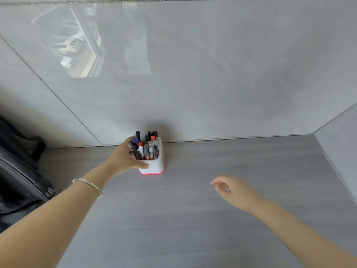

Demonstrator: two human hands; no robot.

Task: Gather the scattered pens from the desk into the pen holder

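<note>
A white pen holder [156, 165] with a pink base stands on the grey desk near the back wall. Several pens [146, 145] with black, red, blue and grey caps stick up out of it. My left hand [123, 156] grips the holder from its left side, thumb across the front wall. My right hand [232, 191] hovers above the desk to the right of the holder, apart from it, fingers loosely curled and holding nothing. I see no loose pens on the desk.
A dark bag [17, 171] with a zipper lies at the desk's left edge. Glossy grey wall panels [212, 74] rise behind the desk, and a side wall [342, 151] closes the right end. A silver bracelet [87, 183] circles my left wrist.
</note>
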